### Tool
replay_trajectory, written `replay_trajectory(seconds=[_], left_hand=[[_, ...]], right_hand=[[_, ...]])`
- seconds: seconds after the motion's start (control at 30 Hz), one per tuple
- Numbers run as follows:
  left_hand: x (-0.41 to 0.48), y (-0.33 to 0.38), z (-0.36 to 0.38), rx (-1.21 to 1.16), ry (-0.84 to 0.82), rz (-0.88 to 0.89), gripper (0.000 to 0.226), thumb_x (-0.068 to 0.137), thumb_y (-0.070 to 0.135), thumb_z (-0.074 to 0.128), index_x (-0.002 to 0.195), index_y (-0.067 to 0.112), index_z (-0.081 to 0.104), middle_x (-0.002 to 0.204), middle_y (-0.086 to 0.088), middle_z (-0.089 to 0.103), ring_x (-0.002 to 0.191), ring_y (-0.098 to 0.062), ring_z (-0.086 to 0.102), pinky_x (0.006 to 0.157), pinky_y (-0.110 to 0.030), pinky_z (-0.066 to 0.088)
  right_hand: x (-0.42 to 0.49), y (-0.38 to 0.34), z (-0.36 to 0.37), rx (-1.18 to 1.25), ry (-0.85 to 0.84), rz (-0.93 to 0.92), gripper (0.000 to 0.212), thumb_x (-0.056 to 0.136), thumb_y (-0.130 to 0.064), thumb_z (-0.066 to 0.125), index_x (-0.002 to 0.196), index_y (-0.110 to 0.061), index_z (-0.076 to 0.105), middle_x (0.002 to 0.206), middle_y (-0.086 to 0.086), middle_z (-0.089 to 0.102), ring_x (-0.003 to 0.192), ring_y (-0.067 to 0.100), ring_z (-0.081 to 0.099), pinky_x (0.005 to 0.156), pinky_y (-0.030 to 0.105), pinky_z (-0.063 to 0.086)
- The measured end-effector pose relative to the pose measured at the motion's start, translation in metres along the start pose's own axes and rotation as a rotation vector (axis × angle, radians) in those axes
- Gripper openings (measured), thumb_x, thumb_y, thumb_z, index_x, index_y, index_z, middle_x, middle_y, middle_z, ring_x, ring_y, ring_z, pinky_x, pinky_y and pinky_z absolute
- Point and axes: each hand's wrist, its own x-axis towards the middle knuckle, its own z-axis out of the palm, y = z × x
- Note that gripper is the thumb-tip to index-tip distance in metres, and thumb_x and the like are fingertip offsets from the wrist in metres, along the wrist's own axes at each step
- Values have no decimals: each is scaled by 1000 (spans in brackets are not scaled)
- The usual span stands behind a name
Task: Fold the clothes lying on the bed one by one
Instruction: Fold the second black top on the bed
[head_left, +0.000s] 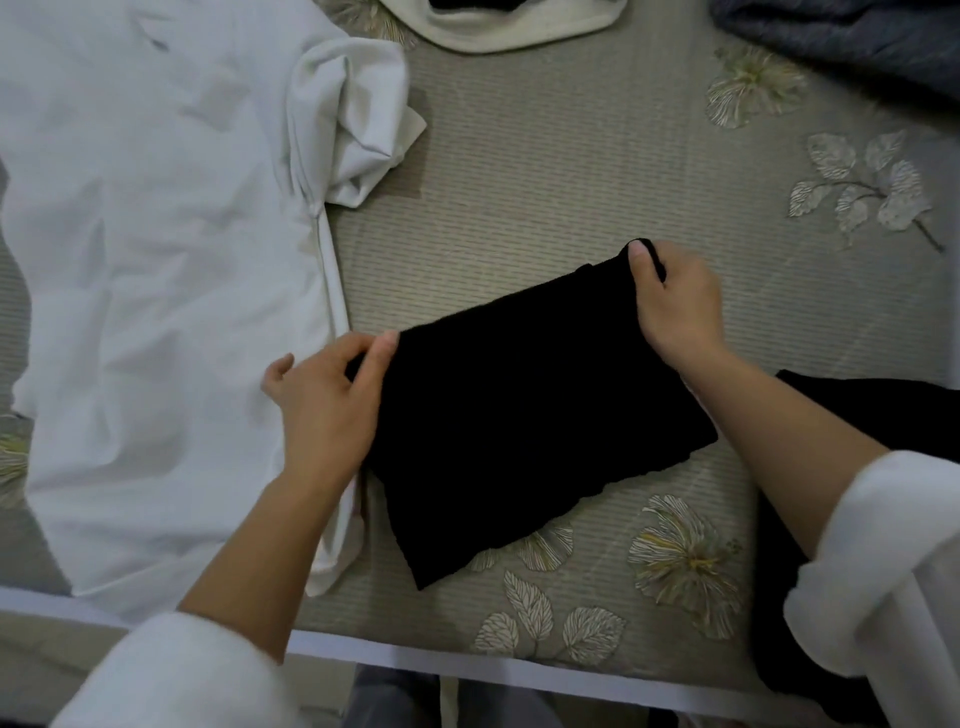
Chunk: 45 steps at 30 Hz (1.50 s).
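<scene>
1. Black garment (519, 431) lies folded on the floral bedsheet (545, 182), the biggest thing in view, which spreads beneath and beyond all the fingers.
2. A white shirt (156, 260) lies spread flat just outside the left hand (327, 400), its side seam running past the knuckles.
3. The black garment stretches between the two hands. The left thumb and fingers pinch its near-left edge. The right hand (675, 301) pinches its far corner, thumb on top.
4. Dark grey fabric (841, 41) lies well beyond the right fingertips.
5. Another black cloth (893, 410) lies behind the right wrist.
6. A cream garment (519, 31) lies far ahead of both thumbs.
</scene>
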Motion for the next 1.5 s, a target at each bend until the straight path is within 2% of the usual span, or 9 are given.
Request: replay_trajectory(seconds=[0.17,0.3,0.4,0.53,0.8,1.0,1.13,1.23,1.5], left_hand=[[13,-5,6,210,-75,-128,29,97,46,43,77,34,59,67,12,60,77,-1,56,85,-33,17],[5,-2,14,308,101,-73,27,97,32,45,120,23,55,119,-3,57,117,-22,45,98,-44,21],[-29,11,18,262,151,144,43,95,35,43,136,23,40,148,-6,33,138,-20,23,108,-43,11],[-81,5,45,491,-187,276,65,95,50,30,152,20,19,160,-14,8,148,-29,3,115,-53,8],[-85,-24,44,466,-329,43,85,85,72,32,146,42,-18,150,3,-39,137,-23,-38,111,-50,-15],[-115,1,28,-197,-37,-259,79,83,27,68,147,24,21,152,-2,13,137,-11,16,112,-32,17],[-111,10,29,-659,-25,-778,55,89,26,62,136,16,37,134,-6,51,119,-19,54,103,-41,44],[-92,9,26,-826,-65,-1013,43,85,29,64,124,13,57,109,-7,69,96,-22,67,79,-37,55],[-72,2,-4,-746,-305,-800,23,79,23,67,102,26,69,94,-3,75,83,-19,72,62,-30,53]], right_hand=[[11,-2,18,-208,-89,-10,35,101,-40,35,81,-15,48,72,-1,51,71,23,50,63,32,30],[2,-10,17,-205,-35,82,39,99,-42,39,116,-9,51,113,11,57,108,30,52,86,39,37],[-41,-22,11,-293,78,-249,46,96,-38,41,133,-11,46,139,9,46,129,26,37,103,45,24],[-102,-11,24,-531,-282,-684,53,97,-42,34,148,-26,34,157,4,27,146,20,19,115,44,14],[-86,11,17,-627,-284,-366,55,96,-52,20,149,-37,26,159,-4,22,147,19,14,113,49,6],[-61,33,-12,139,-131,307,71,77,-48,73,133,-11,47,134,9,46,123,23,49,107,42,39],[-60,27,-19,365,-201,489,54,66,-40,84,104,-13,59,97,-2,66,83,9,66,63,16,50],[-61,20,-25,468,-298,555,42,61,-35,87,89,-11,66,72,-1,74,65,13,72,48,17,51],[-90,7,-38,600,-613,752,51,59,-24,84,105,-10,68,93,11,75,81,24,73,63,31,58]])
